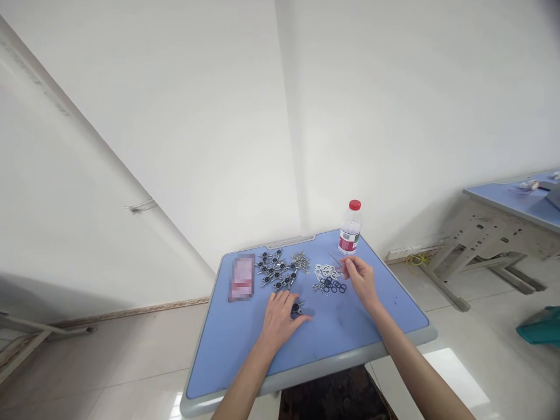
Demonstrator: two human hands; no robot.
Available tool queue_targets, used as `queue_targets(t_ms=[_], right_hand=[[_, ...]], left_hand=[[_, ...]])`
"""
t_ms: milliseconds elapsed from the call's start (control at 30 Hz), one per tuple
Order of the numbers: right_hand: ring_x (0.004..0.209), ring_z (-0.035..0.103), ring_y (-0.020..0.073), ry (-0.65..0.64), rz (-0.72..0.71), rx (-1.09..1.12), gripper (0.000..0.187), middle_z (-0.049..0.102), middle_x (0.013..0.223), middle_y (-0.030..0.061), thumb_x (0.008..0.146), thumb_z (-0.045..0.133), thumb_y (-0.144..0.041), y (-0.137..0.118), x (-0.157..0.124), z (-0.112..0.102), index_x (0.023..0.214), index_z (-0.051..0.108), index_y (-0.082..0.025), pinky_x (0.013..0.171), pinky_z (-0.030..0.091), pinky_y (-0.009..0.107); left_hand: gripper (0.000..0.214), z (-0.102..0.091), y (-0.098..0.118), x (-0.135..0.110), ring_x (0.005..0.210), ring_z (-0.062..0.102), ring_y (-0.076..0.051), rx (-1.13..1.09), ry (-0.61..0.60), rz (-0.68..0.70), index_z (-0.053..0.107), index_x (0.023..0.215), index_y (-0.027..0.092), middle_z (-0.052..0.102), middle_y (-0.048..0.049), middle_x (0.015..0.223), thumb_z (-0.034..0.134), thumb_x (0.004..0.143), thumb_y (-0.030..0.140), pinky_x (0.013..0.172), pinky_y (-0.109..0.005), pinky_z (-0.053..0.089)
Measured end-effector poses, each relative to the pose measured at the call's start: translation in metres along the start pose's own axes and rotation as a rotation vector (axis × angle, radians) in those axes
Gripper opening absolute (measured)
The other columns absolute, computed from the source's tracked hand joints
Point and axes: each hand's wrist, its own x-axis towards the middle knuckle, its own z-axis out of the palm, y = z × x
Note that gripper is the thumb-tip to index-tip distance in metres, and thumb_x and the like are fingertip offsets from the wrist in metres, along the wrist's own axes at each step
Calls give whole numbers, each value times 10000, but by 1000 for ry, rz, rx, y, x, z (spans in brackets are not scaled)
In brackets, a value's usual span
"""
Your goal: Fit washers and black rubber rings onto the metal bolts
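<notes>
- Across a blue-topped desk (227,361) with a grey rim, clock directions run from its middle, with 12 o'clock at the far edge.
- Left hand (280,321): lying palm down near 7 o'clock, fingers loosely spread. Its fingertips reach a small black-ringed fitting (296,308), which sits just beside or partly under them. Whether that fitting is actually gripped, I cannot tell.
- Right hand (359,281): near 2 o'clock, thumb and fingers pinched narrow on a thin metal rod (335,259) that points up and to the left.
- Around 12 o'clock lies a cluster of dark metal fittings (273,269), with a small heap of silver bolts (301,262) just beside it.
- Near 1 o'clock, right under the pinching fingers, sit white rings (324,271) touching a group of black O-rings (333,286), with tiny steel pieces (321,287) scattered next to them.
- At 1 o'clock, close to the far edge, stands a clear plastic water bottle (350,228), upright, red cap on.
- At 10 o'clock lies a flat rectangular object (241,277), blurred out — too hidden to name.
- Off to the right stands a second blue desk (511,201), with a teal cloth (542,326) at the frame's edge below it.
</notes>
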Motion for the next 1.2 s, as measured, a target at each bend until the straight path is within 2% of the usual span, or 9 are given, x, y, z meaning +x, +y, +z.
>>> queue_targets(t_ms=[100,233,400,500,633,800,1000,1100,1200], right_hand=[[538,523,132,-52,-21,-68,256,564,636,-10,908,463,-388,9,8,5,908,595,-169,526,447,245],[555,501,134,-136,-79,-217,205,608,683,3,857,531,-346,18,4,3,896,636,-175,562,427,258],[605,546,144,-224,-124,-396,187,665,786,22,872,487,-282,16,-1,5,880,649,-189,619,441,266],[670,592,144,-310,-146,-502,169,676,849,19,887,491,-244,10,6,22,882,654,-203,661,443,255],[801,631,169,-419,-172,-648,102,677,954,36,867,568,-221,-1,24,56,920,655,-209,717,427,255],[860,639,224,-496,-188,-768,80,678,928,77,849,629,-259,-7,28,82,875,635,-184,765,418,288],[804,641,231,-531,-170,-724,42,692,849,99,828,610,-166,-1,18,88,787,611,-175,725,416,300],[713,622,198,-517,-156,-591,76,682,750,51,828,583,-183,0,20,82,757,612,-186,671,420,286],[664,596,166,-483,-135,-408,122,669,729,24,855,527,-252,0,20,74,807,621,-189,617,439,266]], left_hand=[[380,-5,1,-1,854,576,-238,-79,-18,-50,565,1031,203,627,-34,918,715,775,441,782,-385,404],[220,-8,1,1,852,568,-220,-151,-49,-47,567,972,213,619,-20,894,673,808,314,797,-375,398],[157,-4,-3,4,889,577,-217,-195,-69,-17,571,915,217,629,-15,910,674,830,301,838,-381,385],[185,-2,-4,5,886,581,-214,-207,-80,-7,572,916,217,629,-13,916,691,827,328,838,-379,381],[215,-2,-4,5,887,579,-210,-203,-88,-22,574,923,213,627,-15,921,709,818,344,843,-374,375],[229,-2,-3,2,886,572,-204,-228,-75,-51,576,900,210,627,-13,922,724,803,356,838,-362,373],[226,-1,-4,3,848,567,-192,-288,-64,-78,584,880,212,619,-7,885,723,794,368,822,-352,383],[224,-4,-3,3,816,558,-185,-317,-72,-107,588,888,215,610,-2,853,702,810,391,812,-348,388],[202,-7,-1,3,787,547,-178,-331,-51,-122,585,902,213,607,1,833,664,839,389,807,-345,389]])
